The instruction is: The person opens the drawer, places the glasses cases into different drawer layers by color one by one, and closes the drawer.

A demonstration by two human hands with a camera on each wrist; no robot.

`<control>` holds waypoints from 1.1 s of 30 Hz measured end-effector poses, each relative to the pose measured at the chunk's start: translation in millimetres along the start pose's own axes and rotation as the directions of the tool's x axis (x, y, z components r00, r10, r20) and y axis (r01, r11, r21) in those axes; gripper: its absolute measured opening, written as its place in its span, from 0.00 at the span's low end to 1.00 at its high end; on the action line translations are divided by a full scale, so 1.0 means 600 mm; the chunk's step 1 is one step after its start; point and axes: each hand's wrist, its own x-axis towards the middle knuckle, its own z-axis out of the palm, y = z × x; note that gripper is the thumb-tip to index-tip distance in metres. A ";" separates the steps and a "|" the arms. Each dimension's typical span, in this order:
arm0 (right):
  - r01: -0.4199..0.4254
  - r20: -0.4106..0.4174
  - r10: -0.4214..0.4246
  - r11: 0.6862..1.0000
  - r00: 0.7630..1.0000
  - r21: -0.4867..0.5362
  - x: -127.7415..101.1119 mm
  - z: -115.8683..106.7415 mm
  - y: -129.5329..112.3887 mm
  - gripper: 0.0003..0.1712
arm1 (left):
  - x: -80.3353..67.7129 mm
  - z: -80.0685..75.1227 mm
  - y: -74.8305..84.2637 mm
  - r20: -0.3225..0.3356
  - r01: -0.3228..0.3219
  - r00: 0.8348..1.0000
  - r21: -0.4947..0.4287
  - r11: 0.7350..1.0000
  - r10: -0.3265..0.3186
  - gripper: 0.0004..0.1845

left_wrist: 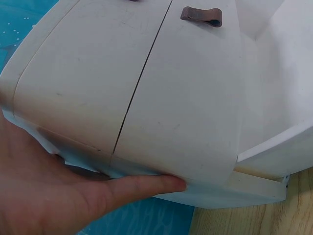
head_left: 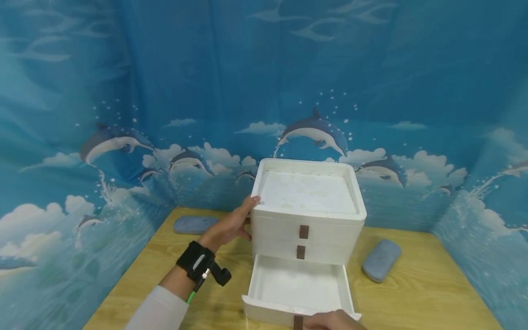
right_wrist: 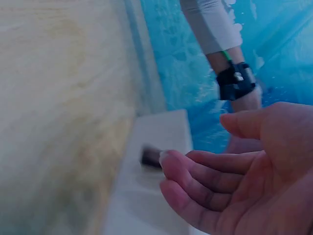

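A white three-drawer cabinet (head_left: 284,233) stands on the wooden table (head_left: 420,293). Its bottom drawer (head_left: 297,286) is pulled out and holds nothing. My left hand (head_left: 237,220) lies flat against the cabinet's left side, fingertips at the top edge. In the left wrist view the palm and thumb (left_wrist: 142,188) press along the cabinet's (left_wrist: 146,98) lower edge. My right hand (head_left: 332,319) is at the drawer's front, beside its brown pull tab (head_left: 298,322). The right wrist view shows that hand (right_wrist: 230,171) with loosely curled fingers holding nothing, just off the tab (right_wrist: 150,156).
Two blue-grey oblong pads lie on the table, one (head_left: 194,224) at the back left and one (head_left: 381,259) to the right of the cabinet. Blue dolphin-print cloth (head_left: 123,137) walls the table on three sides. The two upper drawers, each with a brown tab (head_left: 303,231), are closed.
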 end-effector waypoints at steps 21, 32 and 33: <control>-0.107 -0.270 -0.061 0.818 0.961 -0.565 -0.110 -0.226 -0.126 0.33 | -0.002 0.003 0.002 -0.001 0.004 1.000 0.006 1.000 -0.004 0.39; -0.093 -0.276 -0.157 0.694 0.948 -0.714 -0.098 -0.279 -0.042 0.45 | 0.000 0.002 0.001 0.016 -0.005 1.000 -0.020 1.000 0.005 0.38; -0.084 -0.266 -0.158 0.697 0.951 -0.712 -0.097 -0.281 -0.033 0.46 | 0.000 0.002 0.001 0.015 -0.003 1.000 -0.018 1.000 0.003 0.38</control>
